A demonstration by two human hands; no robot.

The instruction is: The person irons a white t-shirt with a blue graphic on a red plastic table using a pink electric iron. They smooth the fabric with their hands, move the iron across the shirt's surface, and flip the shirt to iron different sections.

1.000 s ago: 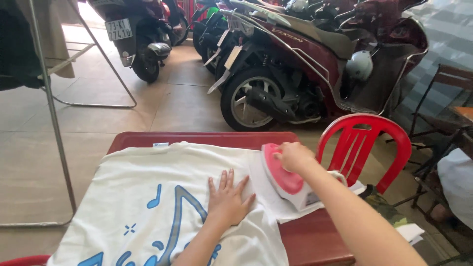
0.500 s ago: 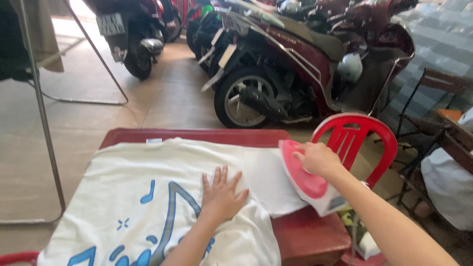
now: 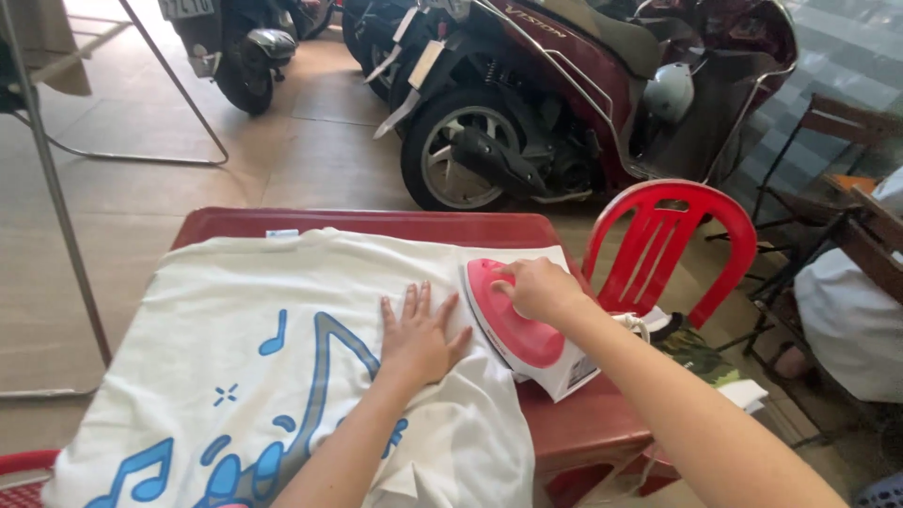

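- Pink-and-white plastic clothes iron (image 3: 529,331) sits on the right sleeve area of a cream cotton T-shirt (image 3: 235,329), close to the right edge of the dark red bench (image 3: 376,224).
- Right hand (image 3: 541,288) has its grip clamped around the iron's pink handle, fingers wrapped over the top.
- Left hand (image 3: 419,337) lies flat on the shirt just beside the iron, fingers spread apart, holding nothing, just pressing the fabric down.
- Shirt is spread front-up across the bench, with a big blue music-note print (image 3: 292,395) on the chest and a small white neck label (image 3: 281,232) at the collar, by the far edge.
- Red plastic chair (image 3: 673,245) stands right behind the bench corner; some folded cloth (image 3: 701,353) sits on its seat.
- Dark red scooter (image 3: 583,103) is parked on the tiled floor beyond, and a white number plate (image 3: 193,7) shows on another bike at the top left.
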